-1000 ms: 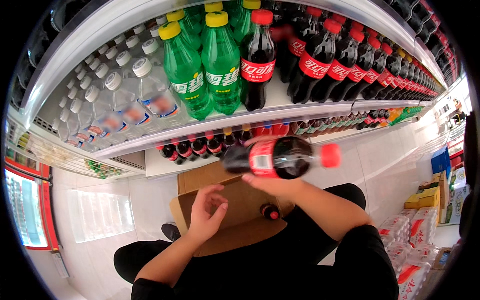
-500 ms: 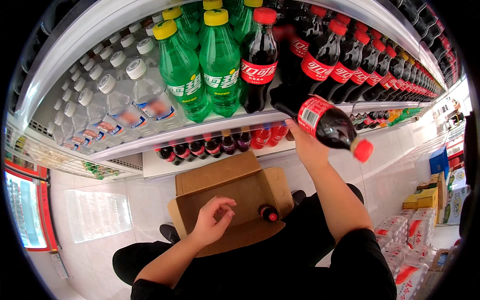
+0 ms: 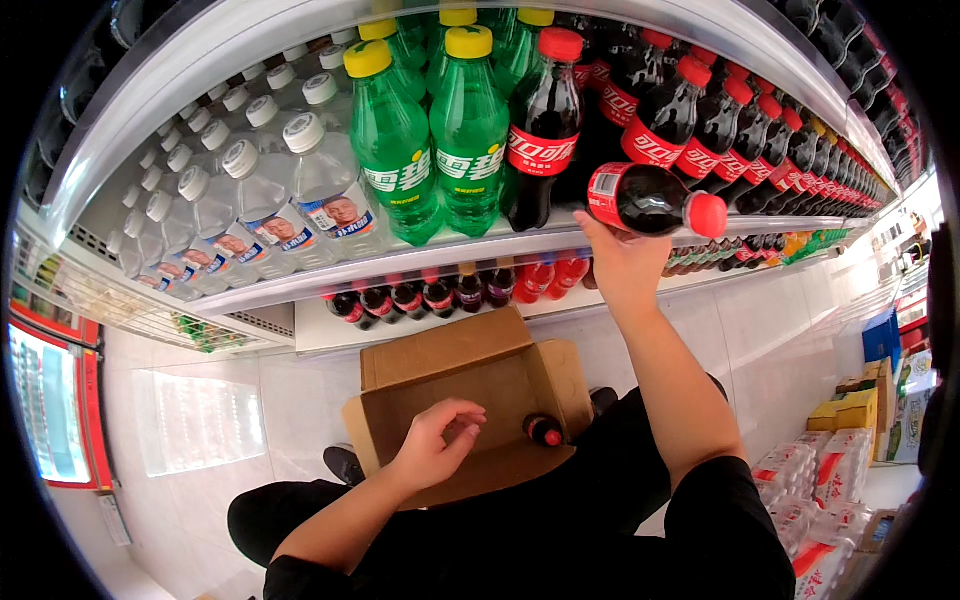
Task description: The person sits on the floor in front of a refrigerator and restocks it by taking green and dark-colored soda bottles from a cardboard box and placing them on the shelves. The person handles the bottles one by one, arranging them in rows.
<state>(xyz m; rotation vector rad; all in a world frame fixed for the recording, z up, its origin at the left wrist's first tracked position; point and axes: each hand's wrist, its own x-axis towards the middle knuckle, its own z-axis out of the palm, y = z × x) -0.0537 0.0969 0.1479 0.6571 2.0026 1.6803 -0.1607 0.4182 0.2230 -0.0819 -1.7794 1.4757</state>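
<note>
A cola bottle with a red cap and red label lies in my right hand, which grips it from below. It is tilted on its side at the shelf's front edge, cap toward the right and base pointing into a dark gap in the row. Left of that gap stands an upright cola bottle; more cola bottles stand to the right. My left hand hovers above an open cardboard box, fingers loosely curled, thumb apart, holding nothing. Inside the box lies another cola bottle.
Green bottles with yellow caps and clear bottles with white caps fill the shelf's left part. A lower shelf holds more drinks. Wrapped bottle packs are stacked on the floor at right. A lit fridge stands far left.
My right hand has moved up toward the shelf, carrying the cola bottle deeper into the gap and turning it more level. My left hand stays over the box. The view has shifted slightly.
</note>
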